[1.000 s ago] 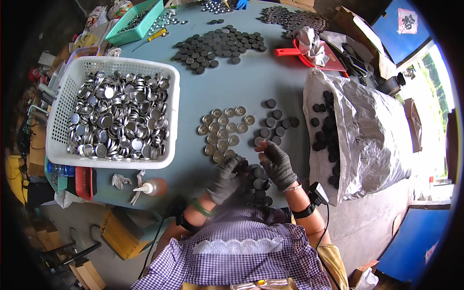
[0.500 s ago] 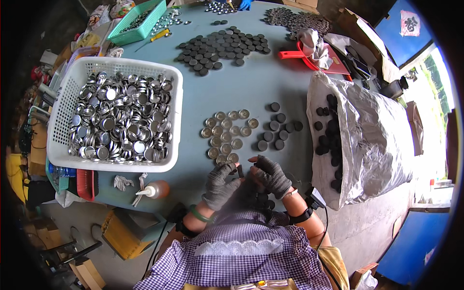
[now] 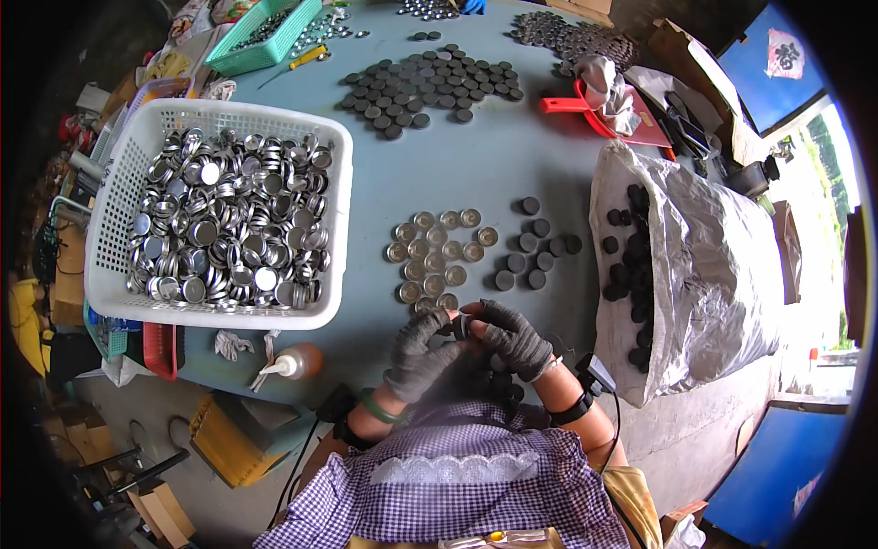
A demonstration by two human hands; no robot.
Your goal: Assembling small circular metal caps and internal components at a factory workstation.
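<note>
Blue-grey table (image 3: 393, 174) takes up most of the view; big whitish sack (image 3: 713, 256) on its R side, mouth facing in w/ black discs (image 3: 636, 247) showing. White bkt (image 3: 219, 318) at L, perforated walls, heaped w/ silver caps (image 3: 229, 220). Green bkt (image 3: 274, 46) at far L, smaller. Red dustpan (image 3: 645, 119) at far R w/ a pale rag (image 3: 608, 87) on it. Both hands in grey fingerless gloves, nr the table's near edge, fingertips meeting: L hand (image 3: 416, 354) pinches a dark round piece (image 3: 460, 328), R hand (image 3: 514, 342) has its fingertips up against same piece; can't tell if they grip it too. Squeeze bottle (image 3: 302, 361), amber w/ white nozzle, lies below white bkt. Yellow-handled screwdriver (image 3: 307, 58) nr green bkt. Smallest stuff: pale metal cups (image 3: 414, 270) in a loose patch just beyond the hands, a few loose dark discs (image 3: 528, 242) to their R, plus a larger dark disc cluster (image 3: 421, 80) farther up, btwn green bkt & dustpan.
</note>
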